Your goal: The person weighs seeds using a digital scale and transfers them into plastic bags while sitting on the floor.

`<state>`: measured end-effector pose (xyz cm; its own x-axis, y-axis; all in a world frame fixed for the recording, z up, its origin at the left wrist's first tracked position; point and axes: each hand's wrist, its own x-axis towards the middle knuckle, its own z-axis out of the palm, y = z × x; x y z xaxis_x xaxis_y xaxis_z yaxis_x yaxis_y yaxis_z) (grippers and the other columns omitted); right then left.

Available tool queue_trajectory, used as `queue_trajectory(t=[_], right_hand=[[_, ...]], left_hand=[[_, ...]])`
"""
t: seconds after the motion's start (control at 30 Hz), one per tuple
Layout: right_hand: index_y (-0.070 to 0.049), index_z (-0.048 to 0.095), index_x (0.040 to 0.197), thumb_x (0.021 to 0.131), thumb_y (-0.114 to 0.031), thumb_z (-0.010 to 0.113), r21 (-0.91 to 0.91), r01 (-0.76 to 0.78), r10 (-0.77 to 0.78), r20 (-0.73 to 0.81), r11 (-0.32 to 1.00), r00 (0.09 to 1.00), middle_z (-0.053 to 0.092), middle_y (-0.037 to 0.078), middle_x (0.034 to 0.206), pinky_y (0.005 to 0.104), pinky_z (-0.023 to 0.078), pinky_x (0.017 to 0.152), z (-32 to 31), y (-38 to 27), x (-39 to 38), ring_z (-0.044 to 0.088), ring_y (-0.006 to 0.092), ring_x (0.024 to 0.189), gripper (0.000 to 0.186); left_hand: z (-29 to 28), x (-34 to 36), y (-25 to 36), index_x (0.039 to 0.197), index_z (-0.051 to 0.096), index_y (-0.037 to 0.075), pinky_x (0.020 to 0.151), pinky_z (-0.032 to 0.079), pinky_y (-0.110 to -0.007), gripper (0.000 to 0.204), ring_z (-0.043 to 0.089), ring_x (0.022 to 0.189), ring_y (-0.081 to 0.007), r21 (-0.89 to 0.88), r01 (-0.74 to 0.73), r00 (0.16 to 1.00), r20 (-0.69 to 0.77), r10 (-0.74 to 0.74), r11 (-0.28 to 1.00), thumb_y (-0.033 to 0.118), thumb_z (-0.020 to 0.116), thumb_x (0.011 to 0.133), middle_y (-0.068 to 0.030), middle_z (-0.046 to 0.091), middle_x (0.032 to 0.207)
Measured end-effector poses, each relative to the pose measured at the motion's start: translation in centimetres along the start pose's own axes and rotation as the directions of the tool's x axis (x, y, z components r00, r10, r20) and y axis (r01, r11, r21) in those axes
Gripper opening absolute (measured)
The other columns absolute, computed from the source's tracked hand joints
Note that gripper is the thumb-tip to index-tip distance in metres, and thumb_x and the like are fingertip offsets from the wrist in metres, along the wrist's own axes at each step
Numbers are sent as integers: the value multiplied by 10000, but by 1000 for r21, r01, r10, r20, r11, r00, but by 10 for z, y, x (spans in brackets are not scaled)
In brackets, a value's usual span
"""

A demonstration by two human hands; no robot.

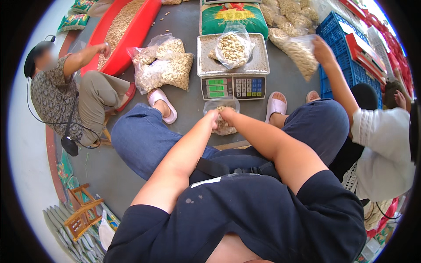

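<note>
Between my knees is a clear plastic bag [225, 129] partly filled with pale, flat beans or seeds, its loose top standing up toward the scale. My left hand [212, 119] and my right hand [227, 115] are close together, fingers closed on the bag's upper part. My fingertips are small and partly hidden. Just beyond is a digital scale [233, 89] with a lit green display, a keypad and a speckled metal pan. On the pan rests another clear bag [231, 51] of the same pale pieces.
Filled bags [169, 65] lie left of the scale. A red trough [144, 22] of loose pieces stands beside a seated person [66, 87]. At right, another person's hand [322, 51] grips a filled bag [300, 59] near blue crates [335, 30]. A green sack [219, 24] lies behind the scale.
</note>
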<state>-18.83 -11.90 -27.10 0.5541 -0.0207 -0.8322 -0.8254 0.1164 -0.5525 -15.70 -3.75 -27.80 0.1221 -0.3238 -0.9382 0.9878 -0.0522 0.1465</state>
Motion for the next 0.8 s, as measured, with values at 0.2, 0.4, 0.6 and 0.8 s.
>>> queue_trajectory(t=[0.2, 0.4, 0.6, 0.8], right_hand=[[-51, 542, 1047, 771, -204, 517, -768, 146, 15, 198, 623, 980, 525, 146, 1049, 436, 522, 587, -20, -41, -39, 550, 280, 887, 317], [-108, 501, 1081, 799, -264, 505, -773, 276, -147, 235, 571, 961, 594, 83, 880, 332, 526, 543, -90, -176, -67, 588, 198, 690, 322], [-336, 347, 1248, 661, 34, 459, -992, 114, -382, 125, -52, 916, 585, 129, 924, 320, 481, 503, -161, -245, -117, 596, 241, 647, 703], [-238, 524, 1097, 718, -322, 593, -939, 156, -567, 311, -305, 763, 569, 80, 922, 368, 463, 668, -211, -196, -36, 567, 236, 845, 394]], left_hand=[[-9, -5, -1, 1157, 455, 64, 866, 203, -661, 427, 430, 1106, -294, 350, 119, 990, 31, -138, 929, 334, 293, 868, -94, 516, 1136], [53, -64, 38, 1210, 350, 0, 844, 396, -402, 606, 475, 1043, -289, 755, -506, 747, 143, 649, 417, 334, 562, 752, -151, 498, 1126], [83, -97, 94, 1198, 328, -48, 780, 412, -336, 733, 508, 925, -270, 833, -554, 164, 120, 979, -9, 356, 638, 672, -155, 529, 951], [130, -84, 135, 1283, 227, 23, 807, 417, -361, 869, 503, 991, -293, 978, -207, 338, 51, 940, 21, 419, 652, 636, -195, 501, 1072]])
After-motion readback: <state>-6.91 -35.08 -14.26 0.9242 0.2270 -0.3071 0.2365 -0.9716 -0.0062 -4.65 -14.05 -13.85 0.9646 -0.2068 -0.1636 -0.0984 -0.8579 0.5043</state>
